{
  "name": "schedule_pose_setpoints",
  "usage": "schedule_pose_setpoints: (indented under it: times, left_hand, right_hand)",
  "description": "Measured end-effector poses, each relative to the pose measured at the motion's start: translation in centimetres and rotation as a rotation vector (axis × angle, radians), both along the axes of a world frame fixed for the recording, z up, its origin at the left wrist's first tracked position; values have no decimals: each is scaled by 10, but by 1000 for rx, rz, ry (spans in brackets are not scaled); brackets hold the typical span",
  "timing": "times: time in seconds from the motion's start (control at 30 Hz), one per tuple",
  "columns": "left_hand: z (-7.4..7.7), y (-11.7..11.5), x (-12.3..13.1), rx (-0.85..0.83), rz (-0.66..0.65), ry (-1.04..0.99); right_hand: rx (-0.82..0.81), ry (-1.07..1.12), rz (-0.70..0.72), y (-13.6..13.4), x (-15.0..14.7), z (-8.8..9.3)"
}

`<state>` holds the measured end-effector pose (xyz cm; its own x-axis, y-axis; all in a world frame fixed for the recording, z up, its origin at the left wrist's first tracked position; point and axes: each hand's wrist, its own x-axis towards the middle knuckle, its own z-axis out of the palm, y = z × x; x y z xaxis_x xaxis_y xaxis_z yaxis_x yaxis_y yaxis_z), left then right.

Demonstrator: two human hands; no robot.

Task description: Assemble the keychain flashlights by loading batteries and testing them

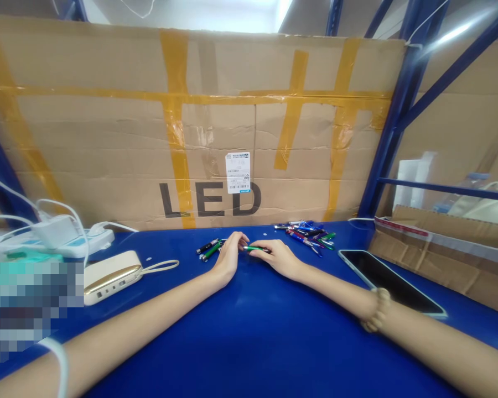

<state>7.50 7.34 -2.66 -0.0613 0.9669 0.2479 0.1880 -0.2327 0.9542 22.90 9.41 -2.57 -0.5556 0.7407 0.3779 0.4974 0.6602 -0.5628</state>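
In the middle of the blue tabletop, my right hand (279,258) pinches a green pen (254,248) that lies roughly level, one end pointing left. My left hand (229,257) stands on its edge just left of it, fingers stretched and slightly curved towards the pen's end. Whether they touch the pen I cannot tell. Beside the back of my left hand lies a small group of pens, a black pen (207,246) and a green pen (211,252) among them, partly hidden by the hand. Beyond my right hand is a loose pile of several blue, red and green pens (307,236).
A phone (392,282) lies near my right forearm, beside a cardboard box (440,260). To the left are a white power bank (114,276) with a strap and a power strip (95,241) with cables. A large LED carton (216,138) walls off the back.
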Motion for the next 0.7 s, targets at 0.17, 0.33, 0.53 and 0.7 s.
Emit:
schedule_pose_setpoints:
  times: [0.17,0.33,0.53,0.7]
  left_hand:
    - [0,1,0,-1,12,-91]
    - [3,1,1,-5,54,-250]
    - [6,-1,1,-4,44,-256]
    - [6,-3,1,-16,32,-214]
  right_hand:
    - [-3,10,8,2,1,-2]
    - [3,11,16,3,1,-1]
    - [33,-37,12,-3,-1,2]
    - [59,-67,-24,-5,-1,3]
